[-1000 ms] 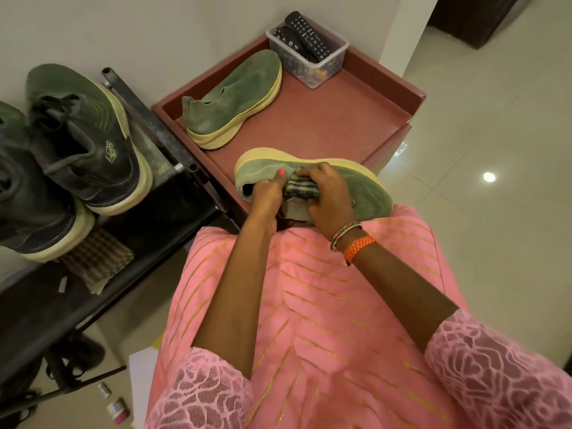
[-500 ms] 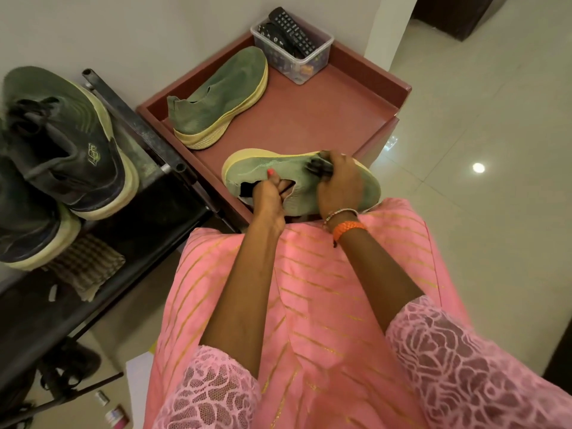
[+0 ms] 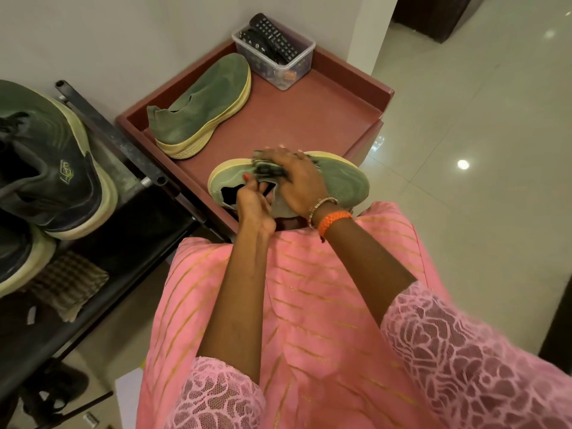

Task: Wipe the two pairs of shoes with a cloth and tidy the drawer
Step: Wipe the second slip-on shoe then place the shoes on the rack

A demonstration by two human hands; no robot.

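Now: green shoe held over the near edge of the red-brown tray, cloth on its upper

Left hand grips the shoe at the collar opening, thumb on the upper and fingers curled in at the collar; right hand lies across the upper with fingers bent over the dark cloth, pressing it against the knit, cloth mostly hidden under the hand and blurred. Beyond the fingertips the tray floor lies bare up to the second green shoe, which rests sole down near the tray's left wall, well apart from the hands. Past it, in the far corner, a clear tub holds remotes. Left of the left hand, black rack rail just beside the tray edge, dark shoes on the rack. Right of the right hand, tray edge then tiled floor
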